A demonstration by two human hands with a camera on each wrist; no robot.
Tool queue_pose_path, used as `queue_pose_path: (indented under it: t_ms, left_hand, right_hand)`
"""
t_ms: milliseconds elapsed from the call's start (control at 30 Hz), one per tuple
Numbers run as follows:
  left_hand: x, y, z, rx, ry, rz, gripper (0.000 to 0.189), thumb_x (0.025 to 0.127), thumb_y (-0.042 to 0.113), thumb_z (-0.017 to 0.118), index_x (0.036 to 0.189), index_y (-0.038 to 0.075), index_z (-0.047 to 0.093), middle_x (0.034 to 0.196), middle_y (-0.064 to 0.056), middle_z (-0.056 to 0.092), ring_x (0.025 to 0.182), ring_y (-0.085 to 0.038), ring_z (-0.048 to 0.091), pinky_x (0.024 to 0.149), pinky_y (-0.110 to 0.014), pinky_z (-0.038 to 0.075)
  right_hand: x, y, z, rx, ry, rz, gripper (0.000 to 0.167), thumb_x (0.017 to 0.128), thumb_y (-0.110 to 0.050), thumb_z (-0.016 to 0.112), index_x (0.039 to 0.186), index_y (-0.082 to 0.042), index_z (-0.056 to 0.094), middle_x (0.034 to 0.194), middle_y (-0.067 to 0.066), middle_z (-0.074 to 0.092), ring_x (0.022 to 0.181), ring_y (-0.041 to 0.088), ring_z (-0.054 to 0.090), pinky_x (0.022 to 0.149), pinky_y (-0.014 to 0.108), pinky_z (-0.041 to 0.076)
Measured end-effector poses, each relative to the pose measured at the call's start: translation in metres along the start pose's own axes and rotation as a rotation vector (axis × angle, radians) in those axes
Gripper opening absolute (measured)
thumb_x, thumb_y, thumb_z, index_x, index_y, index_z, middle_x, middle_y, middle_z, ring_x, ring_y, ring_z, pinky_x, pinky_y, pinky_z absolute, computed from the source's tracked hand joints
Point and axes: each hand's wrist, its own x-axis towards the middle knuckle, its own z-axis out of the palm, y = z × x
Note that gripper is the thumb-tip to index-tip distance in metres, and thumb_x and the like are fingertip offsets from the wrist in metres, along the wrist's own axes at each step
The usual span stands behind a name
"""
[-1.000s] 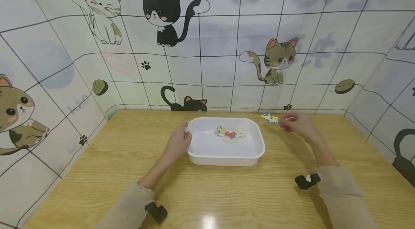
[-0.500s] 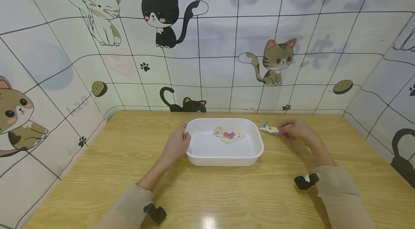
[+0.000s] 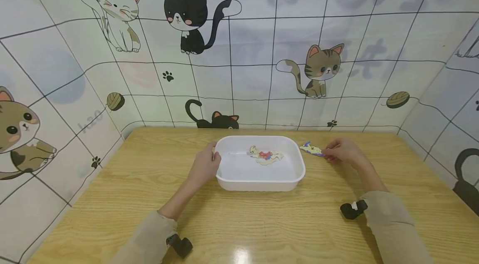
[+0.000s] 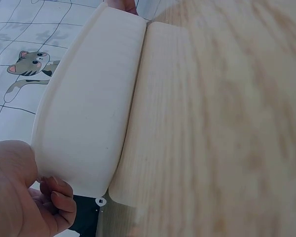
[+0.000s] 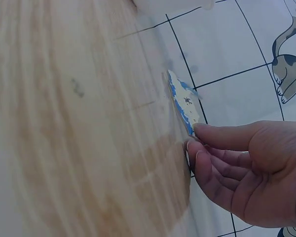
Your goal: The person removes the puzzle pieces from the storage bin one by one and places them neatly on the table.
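A white rectangular plastic tray [image 3: 262, 186] sits on the wooden table in the head view. My left hand [image 3: 203, 166] grips its left end, thumb over the rim; in the left wrist view, curled fingers [image 4: 61, 197] show at that end. Inside the tray lie flat, irregular pieces [image 3: 265, 155] in cream, red and blue, overlapping. To the right of the tray, my right hand [image 3: 343, 150] pinches a thin flat cream-and-blue cutout [image 3: 311, 149] between thumb and fingers. In the right wrist view, the cutout [image 5: 185, 101] is seen at a slant, low by the tabletop; contact with the table cannot be told.
The wooden table [image 3: 239, 222] ends at a back wall covering [image 3: 254, 85] with printed cats and grid lines. Similar coverings rise at the left and right. A small black device [image 3: 180, 246] is strapped to the left wrist and another [image 3: 353, 209] to the right.
My right hand has come down and slightly nearer with the cutout, then stayed almost still over the last half second. The left hand and the tray have not moved.
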Motion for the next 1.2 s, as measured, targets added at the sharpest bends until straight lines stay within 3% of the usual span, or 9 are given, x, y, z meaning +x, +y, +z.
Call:
queue_pose_path:
  t_ms: [167,400,667,967,1200]
  left_hand:
    - [0.0,0.0,0.0,0.001,-0.005,-0.004,0.044,0.1,0.006,0.047,0.14,-0.01,0.047,0.066,-0.005,0.05,0.054,-0.013,0.045,0.048,-0.025,0.038]
    - [0.0,-0.001,0.0,-0.009,-0.011,-0.005,0.043,0.1,0.006,0.047,0.14,-0.009,0.047,0.066,-0.005,0.051,0.054,-0.013,0.045,0.047,-0.024,0.038]
    - [0.0,0.0,0.0,-0.016,-0.014,-0.006,0.044,0.1,0.006,0.047,0.14,-0.01,0.047,0.067,-0.006,0.051,0.054,-0.014,0.046,0.047,-0.024,0.038]
    - [0.001,0.0,-0.001,-0.01,-0.016,-0.016,0.043,0.1,0.006,0.048,0.14,-0.009,0.047,0.068,-0.006,0.051,0.055,-0.014,0.046,0.049,-0.025,0.039]
    - [0.0,0.0,-0.001,-0.021,-0.015,-0.004,0.043,0.1,0.006,0.048,0.14,-0.01,0.047,0.066,-0.005,0.05,0.054,-0.014,0.045,0.047,-0.024,0.038]
  right_hand:
    - [0.001,0.002,0.0,-0.034,0.017,-0.004,0.031,0.096,-0.006,0.064,0.111,0.019,0.054,0.082,0.008,0.07,0.07,0.013,0.065,0.064,0.027,0.057]
    - [0.002,0.005,-0.001,-0.038,0.025,-0.014,0.038,0.097,-0.006,0.062,0.121,0.021,0.051,0.084,0.011,0.07,0.072,0.014,0.065,0.065,0.028,0.056]
    - [0.003,0.001,-0.004,-0.125,0.048,-0.061,0.044,0.102,-0.013,0.056,0.131,0.019,0.049,0.092,0.017,0.069,0.076,0.02,0.064,0.068,0.032,0.056]
    - [-0.003,-0.025,0.003,-0.171,0.11,-0.124,0.049,0.104,-0.027,0.054,0.136,0.01,0.051,0.118,0.031,0.064,0.095,0.034,0.068,0.083,0.043,0.057]
    - [-0.01,-0.052,0.015,-0.201,0.144,-0.218,0.042,0.103,-0.027,0.057,0.13,0.005,0.058,0.112,0.027,0.067,0.095,0.038,0.067,0.08,0.044,0.058]
